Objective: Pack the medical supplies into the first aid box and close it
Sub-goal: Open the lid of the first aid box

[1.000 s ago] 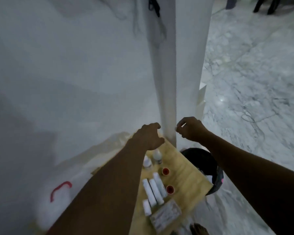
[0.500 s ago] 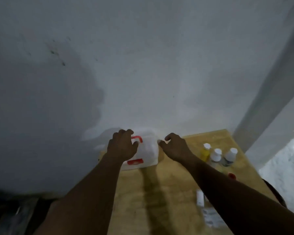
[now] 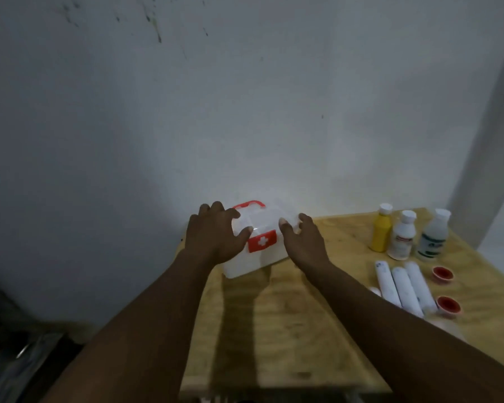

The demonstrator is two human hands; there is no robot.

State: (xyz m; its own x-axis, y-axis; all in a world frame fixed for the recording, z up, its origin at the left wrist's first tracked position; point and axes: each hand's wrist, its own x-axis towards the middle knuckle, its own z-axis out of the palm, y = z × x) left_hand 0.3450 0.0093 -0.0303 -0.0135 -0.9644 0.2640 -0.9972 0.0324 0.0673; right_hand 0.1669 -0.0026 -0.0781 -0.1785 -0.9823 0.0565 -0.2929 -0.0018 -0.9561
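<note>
Both-handed, left hand (image 3: 216, 239) and right hand (image 3: 303, 242) grip the white-cross first aid box (image 3: 262, 242); bottle labels unreadable.

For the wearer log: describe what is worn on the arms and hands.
Nothing worn shows. Both forearms are bare with no sleeves in view. The left hand and right hand have no gloves, and no rings, watch or bands are visible in this dim view.

Not legible from my seat: labels on the two white bottles (image 3: 403, 239) right of the first aid box (image 3: 255, 242). My left hand (image 3: 216, 238) hides the box's left end. Right of the box, my right forearm (image 3: 390, 324) covers the tubes' (image 3: 402, 287) near ends.
</note>
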